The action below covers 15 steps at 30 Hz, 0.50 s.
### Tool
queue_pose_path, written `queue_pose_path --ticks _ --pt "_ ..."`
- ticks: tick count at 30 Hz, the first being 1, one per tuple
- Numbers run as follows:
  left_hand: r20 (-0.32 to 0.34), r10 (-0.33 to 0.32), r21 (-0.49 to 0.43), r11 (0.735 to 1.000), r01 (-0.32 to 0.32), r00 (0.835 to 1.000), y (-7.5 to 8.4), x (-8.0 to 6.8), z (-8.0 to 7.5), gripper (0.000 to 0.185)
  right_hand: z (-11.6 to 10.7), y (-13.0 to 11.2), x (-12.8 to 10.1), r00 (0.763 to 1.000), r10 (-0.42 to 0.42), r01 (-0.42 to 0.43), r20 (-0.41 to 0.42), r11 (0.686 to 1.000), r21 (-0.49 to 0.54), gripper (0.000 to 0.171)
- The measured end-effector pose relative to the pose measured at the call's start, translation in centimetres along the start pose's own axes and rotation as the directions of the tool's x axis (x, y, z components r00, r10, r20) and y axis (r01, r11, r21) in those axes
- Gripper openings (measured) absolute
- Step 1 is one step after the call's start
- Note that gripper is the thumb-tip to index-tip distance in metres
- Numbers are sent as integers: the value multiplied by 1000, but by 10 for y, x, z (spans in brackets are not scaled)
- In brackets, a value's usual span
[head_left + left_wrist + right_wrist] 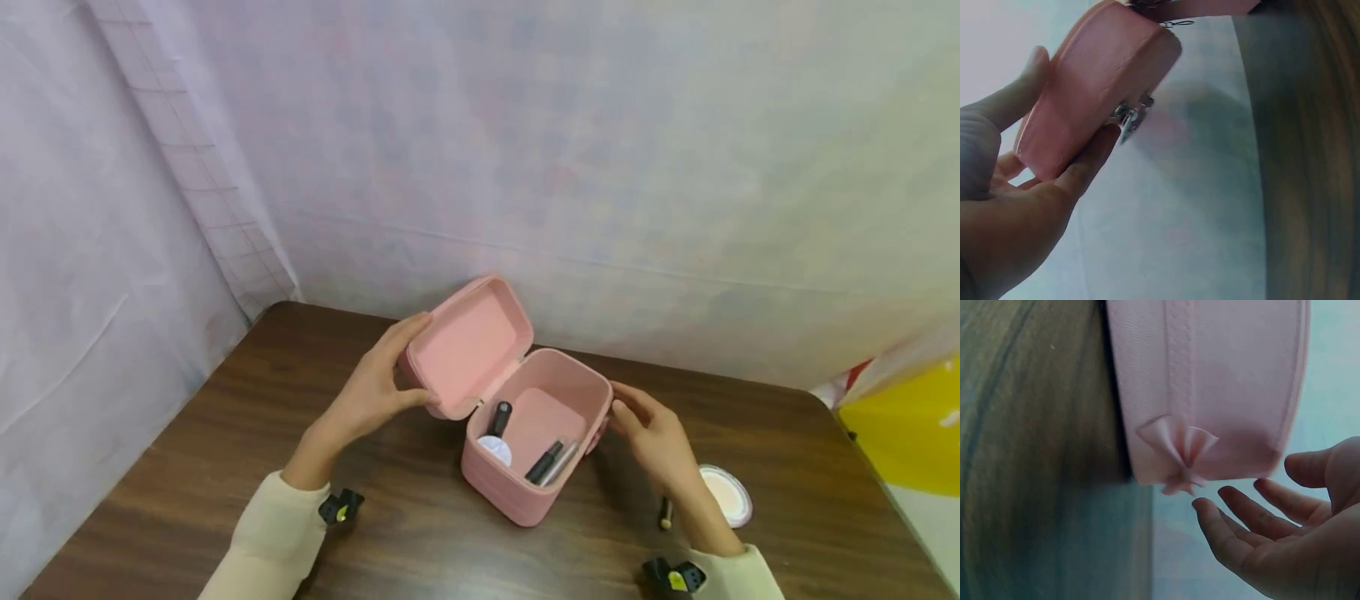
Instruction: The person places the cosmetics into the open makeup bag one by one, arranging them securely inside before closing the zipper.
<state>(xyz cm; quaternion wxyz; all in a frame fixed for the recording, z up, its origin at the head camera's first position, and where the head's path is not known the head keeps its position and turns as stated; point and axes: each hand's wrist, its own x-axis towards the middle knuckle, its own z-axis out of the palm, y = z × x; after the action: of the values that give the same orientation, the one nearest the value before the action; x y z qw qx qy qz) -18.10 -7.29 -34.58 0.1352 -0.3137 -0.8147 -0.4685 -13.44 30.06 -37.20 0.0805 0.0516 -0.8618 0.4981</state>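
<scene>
A pink makeup case [504, 492] stands on the table with its lid [471, 337] tipped back to the left. My left hand [367, 387] grips the lid's outer edge, thumb at the near side; the left wrist view shows the fingers under a metal clasp [1127, 115]. At the case's right wall, my right hand [660, 437] has its fingers spread loosely by the corner, near a pink bow [1175, 447]; whether they touch is hard to tell. Inside lie a black tube [500, 418], a white round item [496, 451], a black stick [544, 463] and a pale slim tube [560, 463].
Beside my right wrist, a round white compact-like item [727, 497] and a small dark stick with a gold end [666, 513] lie on the brown wooden table [187, 467]. A pale cloth [525, 150] hangs behind it. Something yellow [903, 429] is at the right edge.
</scene>
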Motion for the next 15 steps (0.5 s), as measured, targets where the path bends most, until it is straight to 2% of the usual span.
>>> queue_pose_path --ticks 3,5,8,15 --pt "0 17 38 999 -17 1000 8 -2 0 95 -10 -8 -10 997 -66 55 -39 972 -230 40" --pt "2 18 59 998 -18 1000 14 -3 -1 95 -15 -13 -16 993 -105 83 -54 946 -312 38" --pt "-1 -1 94 996 1 1000 21 -6 -3 95 -21 -19 -25 991 -124 100 -48 933 -345 38" --pt "-16 -34 136 990 36 999 31 -17 1 94 -37 -18 -43 996 -87 68 -29 910 -410 41"
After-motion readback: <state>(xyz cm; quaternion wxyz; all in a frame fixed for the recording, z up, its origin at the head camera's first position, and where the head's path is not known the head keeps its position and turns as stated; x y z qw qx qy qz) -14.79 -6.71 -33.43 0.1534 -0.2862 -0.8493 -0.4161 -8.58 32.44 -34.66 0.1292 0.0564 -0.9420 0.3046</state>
